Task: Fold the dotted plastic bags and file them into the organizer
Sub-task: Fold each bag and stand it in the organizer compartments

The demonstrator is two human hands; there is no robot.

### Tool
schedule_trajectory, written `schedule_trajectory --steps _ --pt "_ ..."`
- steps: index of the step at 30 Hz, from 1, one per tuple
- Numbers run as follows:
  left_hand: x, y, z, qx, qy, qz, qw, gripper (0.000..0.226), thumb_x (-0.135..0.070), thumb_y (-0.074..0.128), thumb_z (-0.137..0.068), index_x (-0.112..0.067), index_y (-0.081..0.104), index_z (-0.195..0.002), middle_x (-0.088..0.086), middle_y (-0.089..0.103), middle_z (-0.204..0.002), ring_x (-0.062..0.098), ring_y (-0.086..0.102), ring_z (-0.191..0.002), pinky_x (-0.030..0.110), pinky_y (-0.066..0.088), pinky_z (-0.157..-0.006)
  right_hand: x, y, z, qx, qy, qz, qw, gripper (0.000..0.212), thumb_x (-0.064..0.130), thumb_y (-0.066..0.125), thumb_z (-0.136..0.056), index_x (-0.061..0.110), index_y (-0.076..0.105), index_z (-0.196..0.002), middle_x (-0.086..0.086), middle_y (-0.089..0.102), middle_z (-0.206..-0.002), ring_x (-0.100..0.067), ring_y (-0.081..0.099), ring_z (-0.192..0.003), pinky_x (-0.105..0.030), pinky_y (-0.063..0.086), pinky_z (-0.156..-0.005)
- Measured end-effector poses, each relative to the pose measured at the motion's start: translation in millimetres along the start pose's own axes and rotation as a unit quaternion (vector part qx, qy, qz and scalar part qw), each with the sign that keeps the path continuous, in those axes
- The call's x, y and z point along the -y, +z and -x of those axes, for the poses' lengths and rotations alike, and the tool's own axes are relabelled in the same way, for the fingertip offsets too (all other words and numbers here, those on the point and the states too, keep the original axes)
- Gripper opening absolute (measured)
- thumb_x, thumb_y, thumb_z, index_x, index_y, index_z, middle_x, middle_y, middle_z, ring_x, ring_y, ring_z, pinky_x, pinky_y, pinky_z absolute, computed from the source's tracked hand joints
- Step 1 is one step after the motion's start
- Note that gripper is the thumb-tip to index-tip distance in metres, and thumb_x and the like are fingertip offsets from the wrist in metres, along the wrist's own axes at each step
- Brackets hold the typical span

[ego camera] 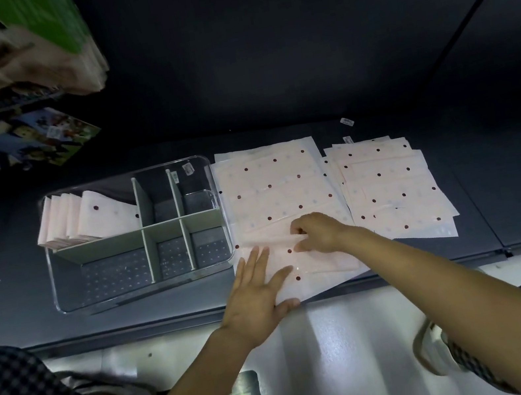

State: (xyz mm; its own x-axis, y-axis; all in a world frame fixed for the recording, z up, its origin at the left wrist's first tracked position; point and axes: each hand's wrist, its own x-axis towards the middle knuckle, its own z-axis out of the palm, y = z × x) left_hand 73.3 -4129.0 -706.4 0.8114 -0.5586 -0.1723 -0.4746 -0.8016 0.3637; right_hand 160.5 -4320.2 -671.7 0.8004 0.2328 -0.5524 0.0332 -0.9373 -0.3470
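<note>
Left hand [257,288] lies flat, fingers spread, pressing the near-left corner of the top pale pink, dark-dotted plastic bag [300,253] against the dark grey shelf surface [15,275]. Right hand [319,232], at about 1 o'clock from the left, has its fingers curled onto a raised crease of the same bag; it appears to pinch the film, though the fingertips are tucked under and the grip cannot be confirmed. This bag sits on top of a flat stack of matching bags [271,188]; a second stack of dotted bags [388,181] lies at 3 o'clock from it. Clear plastic organizer with grey dividers [142,287] stands at 9 o'clock from the working stack, with several folded dotted bags [88,217] upright in its far-left compartment; the other compartments look empty. Risks, as judged: the film is thin and slick, so the fold may spring open or skew if the left palm lifts early; the right hand may drag a second sheet along, since layers cling; the near edge overhangs the shelf lip, so the stack could slide toward the floor. Hard to make out: how many layers are gripped, exact sheet count in either stack, and the blurred items at 10 o'clock on the upper shelf.
</note>
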Motion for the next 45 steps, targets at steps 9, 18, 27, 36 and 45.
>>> schedule_trajectory --steps 9,18,27,36,45 --pt "-42 -68 -10 -0.206 -0.202 0.471 0.833 0.020 -0.026 0.062 -0.090 -0.018 0.053 -0.105 -0.006 0.054 -0.105 0.012 0.052 -0.095 0.025 0.044 -0.078 14 -23 77 -0.113 0.036 -0.476 0.871 0.018 0.020 0.063 -0.090 0.009 0.058 -0.102 -0.006 0.067 -0.097 -0.021 0.066 -0.084 -0.033 0.054 -0.074" --pt "-54 -114 19 -0.158 -0.224 0.675 0.684 0.014 -0.004 0.064 -0.087 -0.004 0.067 -0.073 0.003 0.062 -0.064 0.009 0.055 -0.056 0.015 0.050 -0.056 57 -31 126 -0.146 -0.002 -0.560 0.815 0.010 0.012 0.066 -0.087 0.008 0.061 -0.095 -0.003 0.072 -0.077 -0.016 0.068 -0.068 -0.026 0.055 -0.061" --pt "-48 -140 49 -0.158 -0.195 0.709 0.660 0.017 0.002 0.063 -0.085 -0.010 0.071 -0.074 0.000 0.070 -0.065 0.008 0.065 -0.057 0.019 0.053 -0.055 63 -34 162 -0.159 -0.080 -0.571 0.802 0.010 0.000 0.061 -0.087 0.003 0.070 -0.091 -0.008 0.075 -0.084 -0.017 0.071 -0.078 -0.021 0.055 -0.068" --pt "-44 -153 58 -0.111 -0.151 0.730 0.657 0.022 -0.001 0.058 -0.089 -0.012 0.075 -0.079 0.008 0.072 -0.077 0.012 0.067 -0.064 0.020 0.053 -0.057 76 -31 174 -0.246 -0.115 -0.510 0.816 0.041 -0.011 0.052 -0.086 0.017 0.075 -0.065 -0.002 0.071 -0.070 -0.013 0.066 -0.070 -0.024 0.057 -0.070" --pt "-53 -148 54 -0.123 -0.183 0.675 0.704 0.024 -0.025 0.062 -0.090 -0.006 0.073 -0.080 0.002 0.071 -0.073 0.012 0.064 -0.064 0.018 0.050 -0.057 82 -29 172 -0.264 -0.119 -0.497 0.818 0.046 -0.014 0.047 -0.085 0.020 0.070 -0.063 0.004 0.069 -0.067 -0.011 0.065 -0.070 -0.022 0.056 -0.069"
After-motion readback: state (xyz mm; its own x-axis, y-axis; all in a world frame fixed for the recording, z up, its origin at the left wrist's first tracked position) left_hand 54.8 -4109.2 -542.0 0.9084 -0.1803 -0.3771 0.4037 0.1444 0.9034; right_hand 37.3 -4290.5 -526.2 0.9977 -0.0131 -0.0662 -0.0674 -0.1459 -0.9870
